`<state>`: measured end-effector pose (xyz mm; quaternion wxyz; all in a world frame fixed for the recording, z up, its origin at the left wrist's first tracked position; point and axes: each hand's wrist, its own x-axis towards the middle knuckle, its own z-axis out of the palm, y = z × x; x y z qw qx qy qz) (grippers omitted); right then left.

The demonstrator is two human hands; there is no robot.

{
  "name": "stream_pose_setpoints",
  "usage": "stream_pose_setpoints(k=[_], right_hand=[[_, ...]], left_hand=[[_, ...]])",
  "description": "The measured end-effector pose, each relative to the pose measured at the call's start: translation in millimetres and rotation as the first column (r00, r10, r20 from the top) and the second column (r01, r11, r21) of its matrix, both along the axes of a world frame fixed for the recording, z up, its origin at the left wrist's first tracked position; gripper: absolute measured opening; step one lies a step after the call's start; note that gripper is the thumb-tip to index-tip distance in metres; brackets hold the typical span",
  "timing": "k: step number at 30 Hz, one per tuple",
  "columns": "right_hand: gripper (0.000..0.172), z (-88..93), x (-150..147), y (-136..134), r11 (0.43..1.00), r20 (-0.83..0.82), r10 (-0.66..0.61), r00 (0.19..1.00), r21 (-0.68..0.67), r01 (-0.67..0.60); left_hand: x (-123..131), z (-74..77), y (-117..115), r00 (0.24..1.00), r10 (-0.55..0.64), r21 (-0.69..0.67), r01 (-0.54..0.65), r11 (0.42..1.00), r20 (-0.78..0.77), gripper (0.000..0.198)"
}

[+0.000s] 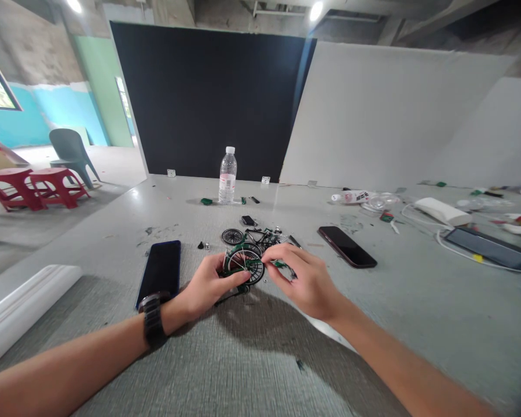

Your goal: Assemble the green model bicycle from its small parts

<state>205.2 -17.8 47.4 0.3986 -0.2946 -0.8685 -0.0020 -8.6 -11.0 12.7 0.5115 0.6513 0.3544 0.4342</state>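
Observation:
My left hand point(208, 286) grips a small green model bicycle wheel assembly point(244, 263) with spokes, just above the grey table point(252, 359). My right hand point(301, 278) pinches a small green part at the wheel's right side. Behind the hands lie a loose black wheel point(232, 236) and a heap of dark and green model parts point(267, 236). A black watch point(153, 318) sits on my left wrist.
A dark phone point(160, 271) lies left of my hands, another phone point(347, 247) to the right. A water bottle point(227, 175) stands farther back. At the far right are a tablet point(490, 248), white cables, a white box and small clutter. Red stools and a grey chair stand at left.

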Motion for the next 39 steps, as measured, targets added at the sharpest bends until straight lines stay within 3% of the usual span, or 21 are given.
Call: stream_pose_setpoints(k=[10,28,39], right_hand=[[0.012,-0.1,-5.0,-0.8,0.997,0.077,-0.045,0.996,0.06,0.04],[0.012,-5.1,-2.6,2.4,0.986,-0.003,0.024,1.0,-0.162,-0.025],[0.011,-5.6,-1.9,3.0,0.983,0.008,0.033,0.999,-0.182,-0.031]], left_hand=[[1.5,-3.5,1.2,0.999,-0.017,0.035,0.018,0.999,-0.031,0.028],[0.9,-3.4,1.4,0.998,-0.064,0.021,0.064,0.998,-0.02,0.032],[1.5,-1.2,1.5,0.999,-0.048,0.01,0.048,0.999,-0.015,0.027]])
